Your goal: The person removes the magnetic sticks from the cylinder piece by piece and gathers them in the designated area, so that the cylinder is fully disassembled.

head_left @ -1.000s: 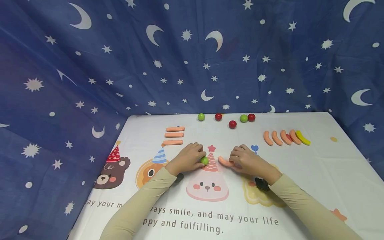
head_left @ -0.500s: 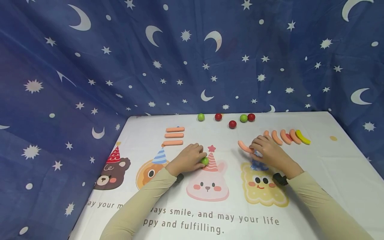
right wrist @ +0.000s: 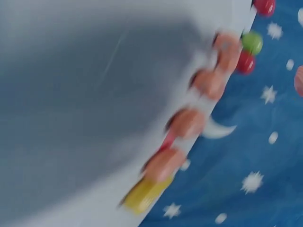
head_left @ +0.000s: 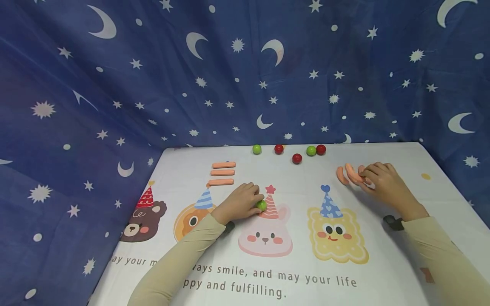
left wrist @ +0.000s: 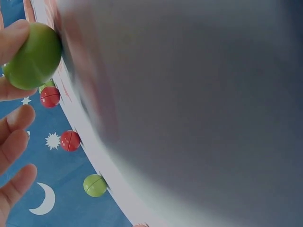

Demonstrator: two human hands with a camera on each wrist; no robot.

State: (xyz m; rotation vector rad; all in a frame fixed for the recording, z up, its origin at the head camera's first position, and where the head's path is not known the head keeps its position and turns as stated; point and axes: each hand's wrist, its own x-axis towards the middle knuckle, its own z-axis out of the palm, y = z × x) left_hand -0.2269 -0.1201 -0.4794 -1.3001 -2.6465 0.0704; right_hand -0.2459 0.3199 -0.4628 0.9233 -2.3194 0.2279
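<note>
My left hand (head_left: 239, 202) pinches a small green ball (head_left: 262, 205) between thumb and finger, over the printed pink rabbit's hat. The left wrist view has the same green ball (left wrist: 35, 56) close up, the other fingers loosely bent beside it. On the right, my right hand (head_left: 386, 187) grips one end of a curved pink sausage (head_left: 352, 173), which overlaps the row of similar curved sausages in the head view. One of these, a curved sausage (head_left: 341, 175), lies just left of it. Fingers and sleeve hide most of the row's right part, including the yellow piece (right wrist: 147, 195) in the right wrist view.
Three straight pink sausages (head_left: 222, 173) lie stacked in parallel at the back left. Along the back edge sit green balls (head_left: 257, 149) and red balls (head_left: 297, 158). A blue star-and-moon curtain (head_left: 229, 76) rises behind the white printed tablecloth (head_left: 268, 178).
My right hand has carried the curved sausage rightward from the middle to the row of curved ones. The left hand has stayed put with the green ball.
</note>
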